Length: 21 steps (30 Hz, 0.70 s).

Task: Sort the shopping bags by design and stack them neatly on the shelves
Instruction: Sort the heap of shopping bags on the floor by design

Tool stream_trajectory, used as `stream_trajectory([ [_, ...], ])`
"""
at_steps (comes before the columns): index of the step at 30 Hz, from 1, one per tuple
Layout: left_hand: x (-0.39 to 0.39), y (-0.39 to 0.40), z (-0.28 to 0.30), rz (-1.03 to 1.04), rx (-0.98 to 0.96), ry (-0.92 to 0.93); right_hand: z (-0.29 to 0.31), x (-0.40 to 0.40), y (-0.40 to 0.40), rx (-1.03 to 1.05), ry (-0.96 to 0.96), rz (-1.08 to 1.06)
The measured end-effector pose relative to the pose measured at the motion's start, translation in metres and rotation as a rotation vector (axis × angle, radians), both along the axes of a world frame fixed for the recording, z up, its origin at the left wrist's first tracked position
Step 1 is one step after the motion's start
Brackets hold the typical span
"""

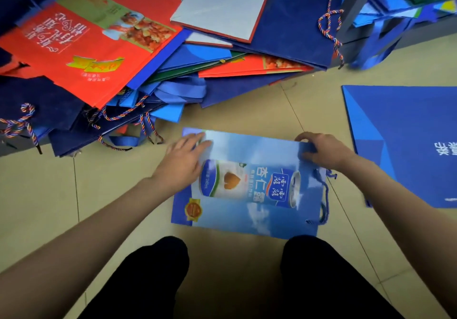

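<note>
Tiled floor (247,111), bags everywhere.
Sky-blue can-print bag (247,210) lies flat just below the messy pile (148,59); left hand (184,156) spread flat on it, right hand (321,150) pinches its top edge (cord handles end).

Premises appear to be a shop stockroom: a heap of flat printed paper gift bags (153,46) lies on a beige tiled floor (247,116), beside grey metal shelving (358,2) stacked with folded blue bags (395,4)
</note>
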<state>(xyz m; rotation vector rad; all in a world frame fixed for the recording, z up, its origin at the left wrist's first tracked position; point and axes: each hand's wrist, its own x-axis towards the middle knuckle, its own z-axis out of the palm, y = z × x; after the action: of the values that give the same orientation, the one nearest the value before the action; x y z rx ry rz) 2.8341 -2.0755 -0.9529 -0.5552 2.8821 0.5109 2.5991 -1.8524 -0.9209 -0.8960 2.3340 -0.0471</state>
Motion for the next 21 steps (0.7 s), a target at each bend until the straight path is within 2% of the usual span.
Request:
stream_trajectory([
  [3, 0.019, 0.005, -0.019, 0.065, 0.067, -0.256, -0.016, 0.024, -0.021, -0.012, 0.023, 0.101],
  [7, 0.032, 0.007, -0.017, 0.148, 0.12, -0.312, -0.032, 0.055, -0.053, -0.066, 0.119, 0.244],
  [9, 0.03, 0.005, -0.013, 0.153, 0.087, -0.253, -0.036, 0.042, -0.047, -0.061, 0.123, 0.156],
  [14, 0.018, -0.002, -0.009, 0.125, 0.057, -0.054, -0.025, -0.021, 0.01, -0.091, 0.163, -0.3],
  [15, 0.016, -0.003, -0.007, 0.104, 0.042, -0.001, -0.021, -0.023, 0.015, -0.069, 0.172, -0.339],
  [21, 0.003, -0.007, 0.014, 0.016, -0.064, 0.228, -0.041, 0.041, -0.007, -0.02, -0.163, -0.25],
])
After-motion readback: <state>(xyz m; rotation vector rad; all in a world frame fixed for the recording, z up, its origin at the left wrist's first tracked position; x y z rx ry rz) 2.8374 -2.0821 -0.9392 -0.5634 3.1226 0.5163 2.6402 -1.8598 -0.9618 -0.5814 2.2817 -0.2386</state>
